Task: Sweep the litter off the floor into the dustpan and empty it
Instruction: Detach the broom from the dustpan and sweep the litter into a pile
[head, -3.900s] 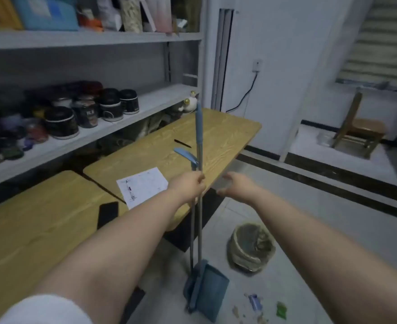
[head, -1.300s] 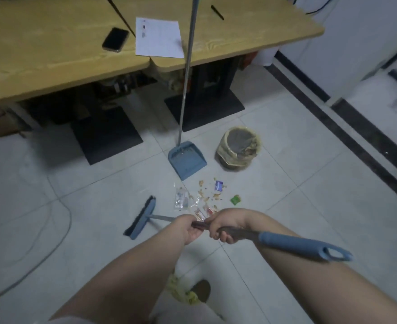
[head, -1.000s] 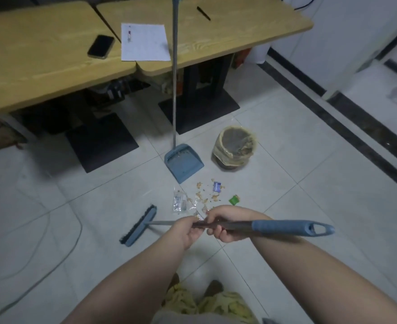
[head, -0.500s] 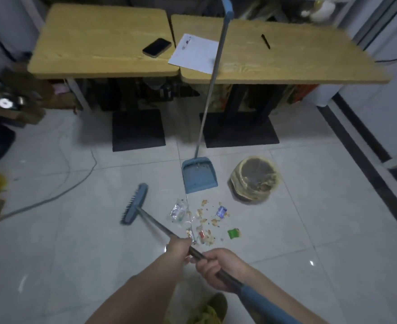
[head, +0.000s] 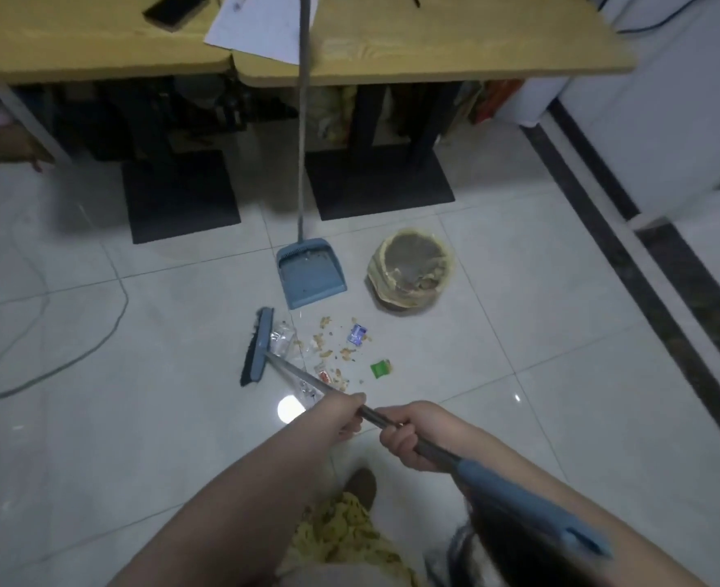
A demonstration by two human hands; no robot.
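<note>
A blue dustpan with a long upright handle stands on the tiled floor, its mouth toward me, the handle leaning on the table edge. Litter lies scattered just in front of it: crumbs, a clear wrapper, a blue wrapper, a green wrapper. The blue broom head rests on the floor at the left edge of the litter. Both my hands grip the broom's metal shaft: my left hand further down, my right hand nearer the blue grip.
A round bin with a yellow liner stands right of the dustpan. Two wooden tables with black bases stand behind, holding a paper sheet and a phone. A cable trails across the floor on the left. My foot is below the hands.
The broom head has swung right, from well left of the litter to touching its left edge. My view has tilted down and closer to the floor.
</note>
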